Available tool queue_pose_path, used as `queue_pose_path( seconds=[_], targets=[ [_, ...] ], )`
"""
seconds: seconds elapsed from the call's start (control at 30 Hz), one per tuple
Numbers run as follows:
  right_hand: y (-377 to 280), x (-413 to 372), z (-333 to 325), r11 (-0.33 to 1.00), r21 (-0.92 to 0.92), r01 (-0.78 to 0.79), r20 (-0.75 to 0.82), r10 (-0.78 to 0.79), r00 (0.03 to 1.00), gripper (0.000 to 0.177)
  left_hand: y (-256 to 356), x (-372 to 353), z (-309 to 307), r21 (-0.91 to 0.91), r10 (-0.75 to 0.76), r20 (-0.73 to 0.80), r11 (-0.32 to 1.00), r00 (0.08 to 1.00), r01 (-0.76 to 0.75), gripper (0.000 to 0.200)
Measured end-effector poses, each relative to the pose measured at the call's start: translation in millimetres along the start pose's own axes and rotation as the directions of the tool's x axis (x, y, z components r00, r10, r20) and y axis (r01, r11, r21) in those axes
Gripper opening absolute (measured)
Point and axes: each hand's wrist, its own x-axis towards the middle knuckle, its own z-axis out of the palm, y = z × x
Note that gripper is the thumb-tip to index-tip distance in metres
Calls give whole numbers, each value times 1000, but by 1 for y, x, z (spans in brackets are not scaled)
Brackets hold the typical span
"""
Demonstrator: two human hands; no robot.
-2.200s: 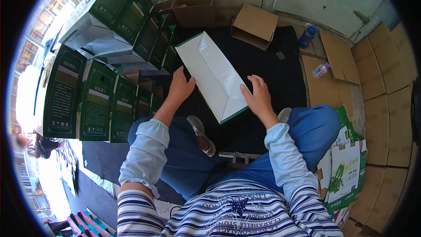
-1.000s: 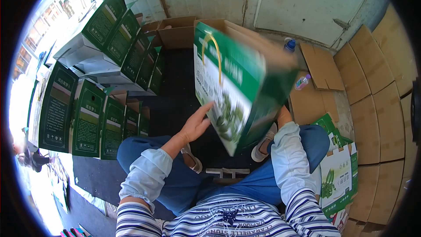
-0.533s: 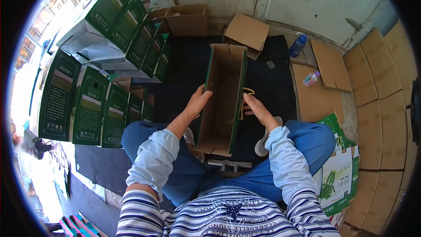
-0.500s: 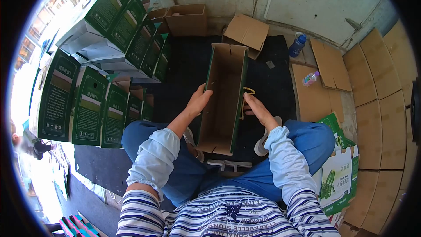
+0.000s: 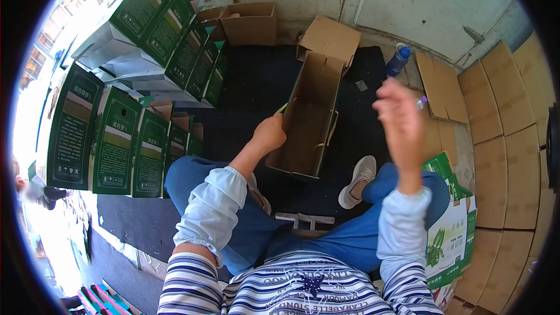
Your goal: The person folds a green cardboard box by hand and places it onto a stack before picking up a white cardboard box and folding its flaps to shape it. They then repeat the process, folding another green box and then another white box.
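Note:
A tall, open-topped cardboard box (image 5: pixel 312 102), brown inside and green outside, stands tilted between my legs. My left hand (image 5: pixel 271 134) is closed at its left wall, and a short piece of yellow cord handle (image 5: pixel 282 108) sticks out just above the fingers. Whether the fingers grip the cord as well as the wall is hidden. Along the box's right side hangs another yellow cord handle (image 5: pixel 332 128). My right hand (image 5: pixel 401 116) is raised away from the box, in front of the blue bottle and the cardboard sheets; motion blur smears its fingers.
Green printed boxes (image 5: pixel 151 146) are stacked at the left. Brown cartons (image 5: pixel 493 140) form a wall at the right. A blue bottle (image 5: pixel 398 61) and a flat cardboard sheet (image 5: pixel 441 87) lie beyond my right hand. Another brown box (image 5: pixel 329 41) sits behind the open one.
My right hand has left the box's right side and risen to the right. The box has swung, its far end shifting right, and my left hand has stayed on its left side.

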Motion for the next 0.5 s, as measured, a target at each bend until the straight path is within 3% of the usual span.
queue_pose_path(
  seconds=[0.03, 0.07, 0.1, 0.17, 0.37, 0.43, 0.5],
  targets=[
    [-51, 9, -10, 958, -77, 275, 9, -275, 961, 38, -5, 3, -5, 1, 30, -9, 1000, 999, -30, 38],
    [-91, 12, -16, 888, -141, 438, -57, -449, 892, 49, -9, 6, -9, 2, 64, -14, 998, 998, -64, 36],
    [-119, 11, -23, 794, -187, 579, -82, -600, 796, 49, -12, 8, -12, 16, 83, 7, 996, 997, -83, 36],
    [-152, 11, -34, 649, -170, 741, -83, -759, 646, 49, -14, 13, -19, 40, 127, 49, 991, 991, -129, 38],
    [-174, 9, -53, 529, -138, 837, -76, -848, 524, 49, -7, 16, -17, 180, 317, 63, 929, 946, -324, 40],
    [-178, 8, -53, 525, -127, 842, -76, -851, 520, 49, -9, 16, -8, 180, 449, -31, 881, 893, -437, 36],
    [-178, 7, -50, 515, -92, 852, -92, -856, 508, 49, -5, 14, -7, 218, 485, -72, 860, 872, -461, 36]
  ],
)
